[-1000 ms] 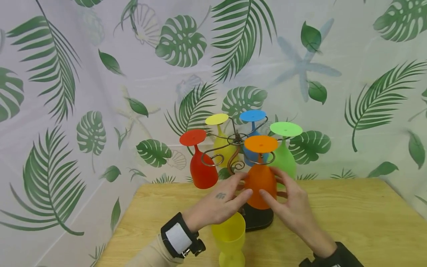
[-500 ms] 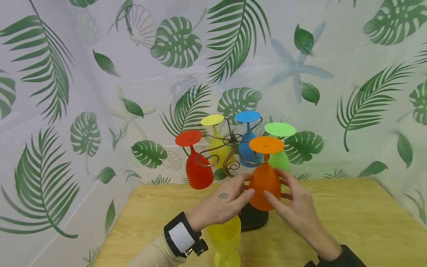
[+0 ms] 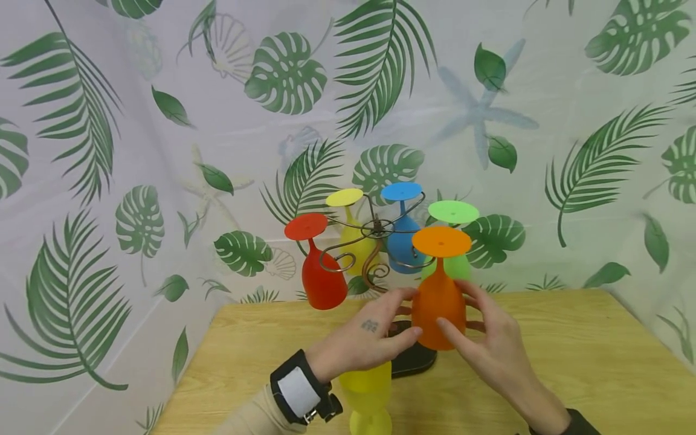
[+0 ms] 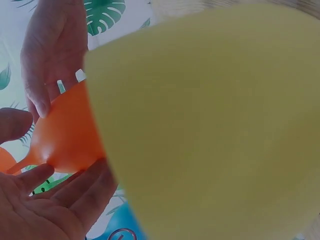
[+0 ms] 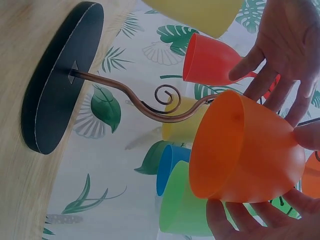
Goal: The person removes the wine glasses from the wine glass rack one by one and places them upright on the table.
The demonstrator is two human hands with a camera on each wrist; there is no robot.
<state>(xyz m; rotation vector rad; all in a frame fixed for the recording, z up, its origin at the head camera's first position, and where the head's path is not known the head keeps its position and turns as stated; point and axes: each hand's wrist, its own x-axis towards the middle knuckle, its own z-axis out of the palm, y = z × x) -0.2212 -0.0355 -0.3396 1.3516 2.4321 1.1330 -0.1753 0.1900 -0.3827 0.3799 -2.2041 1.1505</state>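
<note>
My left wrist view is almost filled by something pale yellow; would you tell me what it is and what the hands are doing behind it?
Observer: It is a yellow cup standing upright on the table, just below the left wrist.
Operator: And the orange shape beside it?
Observer: That is an orange glass, upside down with its foot on top; the left hand and the right hand hold its bowl from either side.
Operator: What stands around it?
Observer: A wire rack on a black base, with a red glass, a yellow glass, a blue glass and a green glass hanging upside down.
</note>
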